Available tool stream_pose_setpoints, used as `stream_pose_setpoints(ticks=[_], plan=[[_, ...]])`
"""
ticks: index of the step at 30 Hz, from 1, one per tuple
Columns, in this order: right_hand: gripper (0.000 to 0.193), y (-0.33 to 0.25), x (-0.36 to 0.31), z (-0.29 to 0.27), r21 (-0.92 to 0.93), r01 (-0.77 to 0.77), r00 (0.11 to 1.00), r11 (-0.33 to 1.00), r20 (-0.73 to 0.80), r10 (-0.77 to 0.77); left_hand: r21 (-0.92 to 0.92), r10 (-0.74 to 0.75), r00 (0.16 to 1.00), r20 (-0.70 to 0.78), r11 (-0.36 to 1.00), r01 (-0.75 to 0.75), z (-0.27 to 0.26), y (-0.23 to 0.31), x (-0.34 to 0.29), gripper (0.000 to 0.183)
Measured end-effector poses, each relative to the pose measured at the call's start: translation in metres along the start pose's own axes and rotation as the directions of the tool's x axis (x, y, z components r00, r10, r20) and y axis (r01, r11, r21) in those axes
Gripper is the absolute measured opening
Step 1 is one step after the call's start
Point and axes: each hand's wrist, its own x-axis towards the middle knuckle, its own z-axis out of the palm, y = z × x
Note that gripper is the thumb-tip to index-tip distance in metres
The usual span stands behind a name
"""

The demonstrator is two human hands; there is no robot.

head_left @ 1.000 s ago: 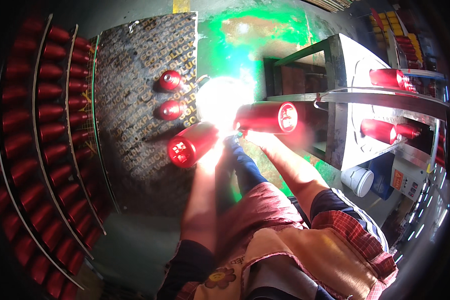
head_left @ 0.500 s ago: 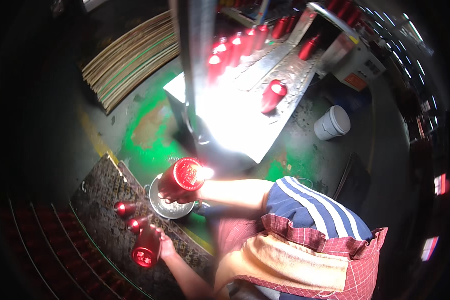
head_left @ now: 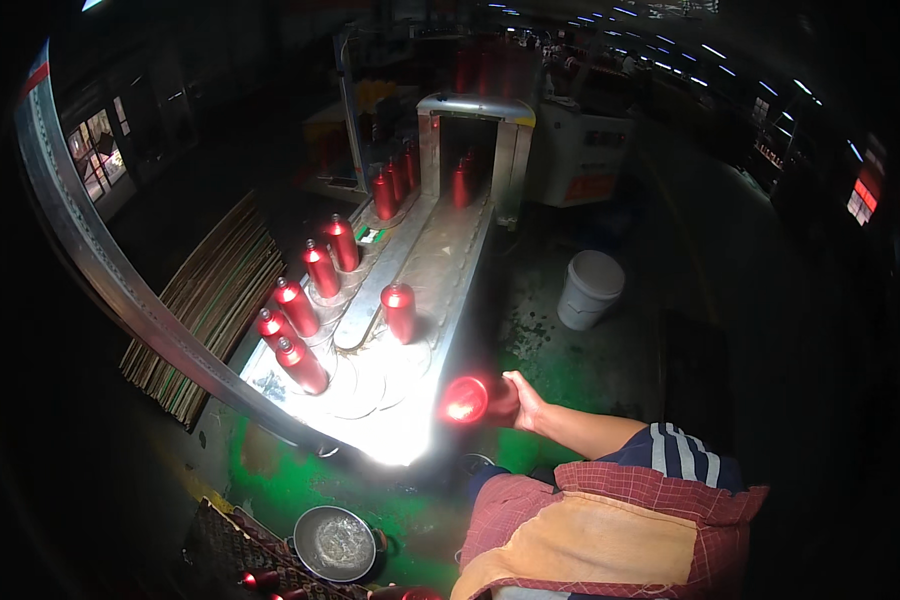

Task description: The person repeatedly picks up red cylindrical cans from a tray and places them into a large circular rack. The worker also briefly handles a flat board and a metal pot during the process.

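Note:
My right hand (head_left: 526,402) is closed round a shiny red metal bottle (head_left: 467,400), held sideways with its glowing round base toward me. It hangs beside the near right edge of the brightly lit conveyor table (head_left: 395,425). At the bottom edge of the picture, a sliver of my left hand (head_left: 393,588) shows against another red bottle (head_left: 422,594); most of both is cut off. Several red bottles (head_left: 302,365) stand upright along the table's left side. One more red bottle (head_left: 398,312) stands alone on its right lane.
A two-handled metal pan (head_left: 335,544) sits low down beside a dark patterned board (head_left: 215,548), where small red bottles (head_left: 260,580) lie. A metal tunnel frame (head_left: 475,105) spans the conveyor's far end. A white bucket (head_left: 591,289) stands right; stacked boards (head_left: 205,310) lean left. A curved metal post (head_left: 120,270) crosses the left.
My right hand has carried its bottle from above the pan up and right to the conveyor's edge. The view has tilted up, so my left hand and its bottle have slid to the bottom edge.

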Motion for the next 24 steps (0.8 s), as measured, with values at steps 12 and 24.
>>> stream_pose_setpoints(ticks=[12,24], plan=[[0.033,-0.227,0.066,0.006,-0.506,0.784,0.457,0.36,0.076,-0.886,0.351,0.374,0.842,0.389,0.784,-0.511,0.224,0.11,0.021,0.043],[0.041,-0.269,0.227,0.141,-0.825,0.343,0.461,-0.449,0.565,-0.684,0.739,0.528,0.596,0.605,-0.095,-0.667,0.433,0.089,0.079,0.041]])
